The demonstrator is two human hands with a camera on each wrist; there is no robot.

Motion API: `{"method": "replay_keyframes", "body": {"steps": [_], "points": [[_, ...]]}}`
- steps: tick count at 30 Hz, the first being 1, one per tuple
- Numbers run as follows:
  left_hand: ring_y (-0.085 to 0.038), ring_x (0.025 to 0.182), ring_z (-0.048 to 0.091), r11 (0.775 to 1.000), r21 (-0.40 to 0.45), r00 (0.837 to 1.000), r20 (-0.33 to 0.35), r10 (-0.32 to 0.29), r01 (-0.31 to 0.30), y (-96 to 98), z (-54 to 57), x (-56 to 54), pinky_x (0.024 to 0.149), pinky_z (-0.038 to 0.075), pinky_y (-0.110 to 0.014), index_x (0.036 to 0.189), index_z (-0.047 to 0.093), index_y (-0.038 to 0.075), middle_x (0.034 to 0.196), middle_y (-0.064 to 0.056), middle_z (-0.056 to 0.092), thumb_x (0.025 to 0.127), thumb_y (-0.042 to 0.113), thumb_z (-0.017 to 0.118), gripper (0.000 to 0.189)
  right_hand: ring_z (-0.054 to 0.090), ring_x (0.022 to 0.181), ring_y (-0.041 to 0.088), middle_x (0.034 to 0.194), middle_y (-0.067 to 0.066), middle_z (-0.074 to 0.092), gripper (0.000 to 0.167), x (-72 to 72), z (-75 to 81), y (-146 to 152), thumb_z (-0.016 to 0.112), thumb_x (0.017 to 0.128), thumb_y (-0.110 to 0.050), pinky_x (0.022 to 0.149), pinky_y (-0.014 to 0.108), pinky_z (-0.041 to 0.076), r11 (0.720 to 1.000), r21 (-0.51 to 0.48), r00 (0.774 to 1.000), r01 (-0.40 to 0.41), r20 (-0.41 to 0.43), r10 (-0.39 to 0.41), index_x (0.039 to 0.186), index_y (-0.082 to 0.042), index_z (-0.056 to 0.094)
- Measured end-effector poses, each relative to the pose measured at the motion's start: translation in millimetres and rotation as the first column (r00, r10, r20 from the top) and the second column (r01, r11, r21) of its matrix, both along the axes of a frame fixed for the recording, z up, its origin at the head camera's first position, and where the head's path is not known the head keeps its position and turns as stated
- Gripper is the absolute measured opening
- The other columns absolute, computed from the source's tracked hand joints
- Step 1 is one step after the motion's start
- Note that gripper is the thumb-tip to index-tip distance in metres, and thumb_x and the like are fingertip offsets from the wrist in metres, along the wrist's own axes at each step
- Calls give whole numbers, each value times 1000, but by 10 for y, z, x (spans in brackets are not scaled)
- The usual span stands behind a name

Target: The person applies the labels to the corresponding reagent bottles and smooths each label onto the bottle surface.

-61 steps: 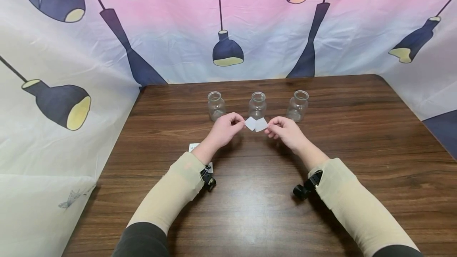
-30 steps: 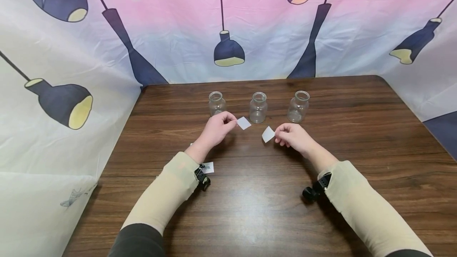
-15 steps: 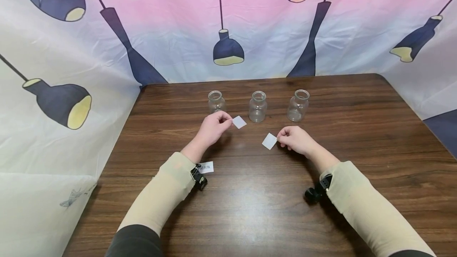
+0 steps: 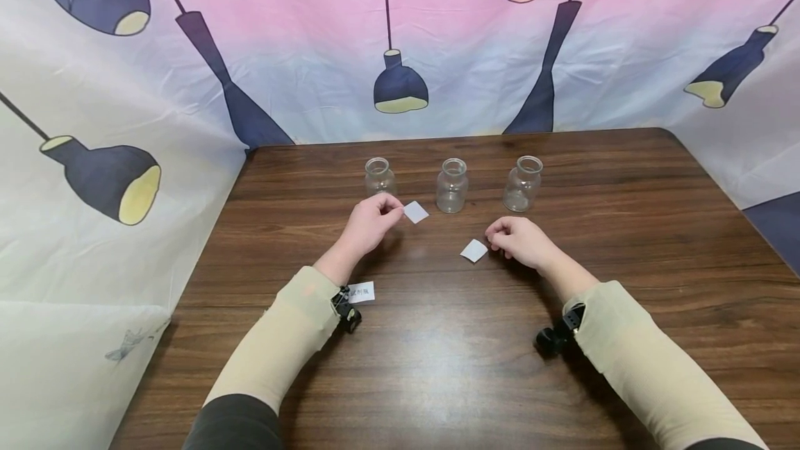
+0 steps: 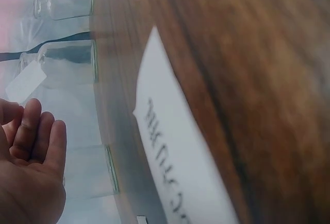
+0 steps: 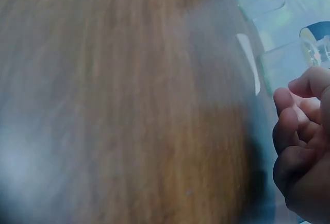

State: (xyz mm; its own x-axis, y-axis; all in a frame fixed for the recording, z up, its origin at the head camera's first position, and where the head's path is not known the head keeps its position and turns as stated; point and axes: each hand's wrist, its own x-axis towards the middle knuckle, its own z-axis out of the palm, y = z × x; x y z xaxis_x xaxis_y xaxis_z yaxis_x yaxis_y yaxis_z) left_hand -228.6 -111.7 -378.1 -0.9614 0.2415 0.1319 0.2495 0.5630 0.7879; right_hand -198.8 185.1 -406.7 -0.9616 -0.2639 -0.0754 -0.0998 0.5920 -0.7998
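Since the view of two seconds ago, the left hand (image 4: 367,225) and right hand (image 4: 522,242) have drawn apart, separating the left square of thin white paper (image 4: 416,212) from the right square of thin white paper (image 4: 473,251). Over the last half second the right square has come away from the right fingertips; this piece has apparently been let go, while its partner remains in use.

Nearest the viewer, two pale beige sleeves (image 4: 275,339) reach over a brown wood-grained table (image 4: 425,380). Beside the black camera (image 4: 347,310) at the left wrist lies a white rectangular paper label (image 4: 361,292), partly covered. Its dark characters appear to read 试剂瓶, "reagent bottle"; in the left wrist view they are blurred.

Farther in, the right hand, fingers loosely curled, seems to hold nothing. The right square, slightly curled, sits just beside it, seemingly on the tabletop. Beyond, the left hand pinches one corner of the left square. No writing shows on either square.

Behind these stand three clear, wide-mouthed glass jars, upright and uncapped: left jar (image 4: 379,178), partly hidden by the left hand, middle jar (image 4: 452,187) and right jar (image 4: 522,186). No brand or label is visible on them. A lamp-printed pastel cloth (image 4: 312,75) hangs behind.
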Motion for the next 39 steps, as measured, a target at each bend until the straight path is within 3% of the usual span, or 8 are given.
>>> {"method": "replay_keyframes", "body": {"steps": [6, 12, 18, 24, 32, 39], "points": [[-17, 80, 52, 1000, 0, 1000, -18, 18, -18, -20, 0, -1, 69, 41, -30, 90, 66, 10, 89, -2, 65, 89, 17, 59, 10, 52, 57, 18, 75, 6, 66, 20, -29, 77, -139, 57, 89, -13, 55, 28, 44, 995, -81, 998, 58, -24, -60, 101, 1, 64], [-17, 78, 53, 999, -1, 998, -37, 47, -48, -26, 0, -11, 70, 41, -29, 90, 66, 9, 85, -1, 65, 88, 18, 60, 11, 53, 56, 15, 85, 13, 69, 22, -62, 159, -356, 55, 92, -11, 56, 25, 44, 970, -219, 994, 106, -7, -110, 105, 5, 62], [-16, 75, 54, 996, -1, 994, -64, 94, -94, -34, -19, -37, 68, 42, -28, 88, 67, 10, 81, -1, 64, 86, 17, 60, 10, 51, 55, 12, 94, 20, 68, 22, -94, 223, -594, 55, 92, -11, 54, 24, 44, 948, -300, 994, 105, 3, -109, 106, 3, 63], [-16, 72, 53, 992, -5, 989, -81, 126, -126, -23, -26, -52, 66, 42, -28, 86, 67, 10, 78, 0, 63, 85, 18, 60, 11, 54, 54, 15, 96, 15, 70, 24, -152, 265, -847, 55, 93, -13, 57, 27, 44, 948, -309, 997, 71, -4, -76, 109, 2, 64], [-18, 75, 54, 994, 4, 991, -79, 112, -112, -6, -30, -34, 68, 43, -30, 89, 67, 9, 82, -2, 64, 87, 20, 61, 12, 57, 53, 17, 100, 16, 69, 23, -192, 271, -1109, 58, 92, -14, 59, 31, 44, 918, -393, 998, 59, 8, -61, 109, 0, 66], [-17, 79, 55, 998, -5, 995, -76, 63, -64, -4, -29, -26, 71, 44, -31, 92, 66, 10, 87, -2, 65, 90, 20, 60, 12, 60, 57, 18, 102, 8, 69, 22, -220, 243, -1188, 61, 91, -18, 58, 27, 41, 915, -392, 995, 95, 7, -101, 107, -5, 68]]}}
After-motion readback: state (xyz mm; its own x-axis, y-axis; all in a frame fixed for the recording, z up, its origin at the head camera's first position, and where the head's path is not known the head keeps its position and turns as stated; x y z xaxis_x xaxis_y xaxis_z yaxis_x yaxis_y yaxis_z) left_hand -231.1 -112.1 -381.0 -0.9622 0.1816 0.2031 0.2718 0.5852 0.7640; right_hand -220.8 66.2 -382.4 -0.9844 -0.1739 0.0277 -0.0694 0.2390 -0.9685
